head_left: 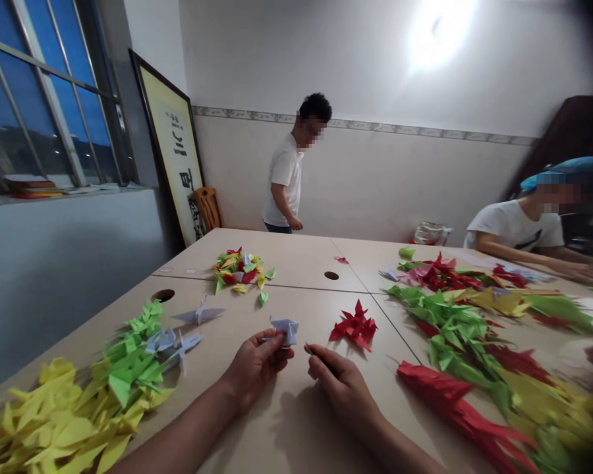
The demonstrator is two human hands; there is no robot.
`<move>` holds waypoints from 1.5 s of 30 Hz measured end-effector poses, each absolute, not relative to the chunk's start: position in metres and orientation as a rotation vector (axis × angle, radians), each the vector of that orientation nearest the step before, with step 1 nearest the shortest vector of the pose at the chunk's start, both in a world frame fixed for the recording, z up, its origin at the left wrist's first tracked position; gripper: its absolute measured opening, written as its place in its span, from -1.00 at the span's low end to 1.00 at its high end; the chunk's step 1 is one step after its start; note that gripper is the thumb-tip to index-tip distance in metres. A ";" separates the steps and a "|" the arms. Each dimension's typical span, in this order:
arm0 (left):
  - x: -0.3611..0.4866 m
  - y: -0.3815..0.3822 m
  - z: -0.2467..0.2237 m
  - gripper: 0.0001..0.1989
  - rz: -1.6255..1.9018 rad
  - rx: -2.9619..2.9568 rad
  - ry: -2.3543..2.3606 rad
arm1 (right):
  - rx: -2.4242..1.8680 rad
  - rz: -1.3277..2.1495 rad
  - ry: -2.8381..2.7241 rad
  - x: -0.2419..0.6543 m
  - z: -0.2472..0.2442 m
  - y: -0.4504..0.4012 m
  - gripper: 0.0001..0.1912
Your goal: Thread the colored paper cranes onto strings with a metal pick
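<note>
My left hand (261,362) is closed in a pinch on a pale lavender paper crane (285,331), held above the table. Just to its right, my right hand (338,372) grips a thin needle-like thing (307,347) whose tip points toward the crane without visibly touching it; most of it is hidden by my fingers. A pile of red paper cranes (354,327) lies beyond my right hand. On the left, pale lavender cranes (200,314) rest near green cranes (136,365) and a heap of yellow ones (44,421).
A mixed pile of coloured cranes (237,268) lies farther back on the table (296,263). To the right, green cranes (435,322) and a red bundle (439,388) spread along the table. One person (284,178) stands behind it; another person (514,227) sits at the right.
</note>
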State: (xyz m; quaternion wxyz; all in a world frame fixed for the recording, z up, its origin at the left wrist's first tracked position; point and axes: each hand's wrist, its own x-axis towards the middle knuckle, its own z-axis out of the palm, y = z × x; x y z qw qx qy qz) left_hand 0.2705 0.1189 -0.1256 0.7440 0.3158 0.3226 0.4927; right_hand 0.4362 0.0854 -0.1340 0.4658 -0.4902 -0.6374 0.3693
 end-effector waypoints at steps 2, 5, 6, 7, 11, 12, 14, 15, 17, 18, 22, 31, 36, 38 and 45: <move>0.272 0.118 -0.126 -0.82 1.065 0.746 0.712 | -1.212 0.911 -1.564 0.436 -0.135 0.087 -0.62; 0.274 0.118 -0.129 -0.83 1.041 0.835 0.720 | -1.217 0.920 -1.563 0.437 -0.138 0.089 -0.63; 0.274 0.118 -0.130 -0.83 1.036 0.863 0.725 | -1.218 0.922 -1.565 0.438 -0.139 0.089 -0.63; 0.275 0.117 -0.131 -0.83 1.031 0.889 0.733 | -1.217 0.926 -1.573 0.438 -0.139 0.089 -0.64; 0.275 0.115 -0.129 -0.80 1.020 0.971 0.762 | -1.204 0.907 -1.622 0.438 -0.136 0.087 -0.67; 0.276 0.114 -0.128 -0.80 1.024 0.988 0.770 | -1.202 0.893 -1.634 0.438 -0.135 0.086 -0.68; 0.277 0.112 -0.127 -0.78 1.052 1.015 0.812 | -1.195 0.880 -1.655 0.437 -0.132 0.085 -0.68; 0.278 0.112 -0.127 -0.78 1.085 1.025 0.849 | -1.191 0.881 -1.663 0.438 -0.131 0.084 -0.67; 0.279 0.112 -0.129 -0.79 1.171 1.073 0.945 | -1.198 0.863 -1.650 0.439 -0.131 0.084 -0.68; 0.279 0.112 -0.130 -0.80 1.222 1.116 0.993 | -1.212 0.834 -1.634 0.440 -0.131 0.084 -0.68; 0.276 0.116 -0.138 -0.86 1.378 1.401 1.107 | -1.241 0.586 -1.689 0.447 -0.130 0.082 -0.73; 0.274 0.112 -0.134 -0.91 1.442 1.744 1.201 | -1.231 0.574 -1.921 0.438 -0.121 0.071 -0.78; 0.278 0.103 -0.129 -0.88 1.394 1.813 1.130 | -1.321 0.781 -1.774 0.433 -0.123 0.071 -0.72; 0.279 0.099 -0.126 -0.87 1.372 1.829 1.117 | -1.332 0.813 -1.730 0.432 -0.124 0.072 -0.69; 0.280 0.101 -0.128 -0.96 1.350 1.761 1.098 | -1.350 0.806 -1.690 0.433 -0.127 0.074 -0.66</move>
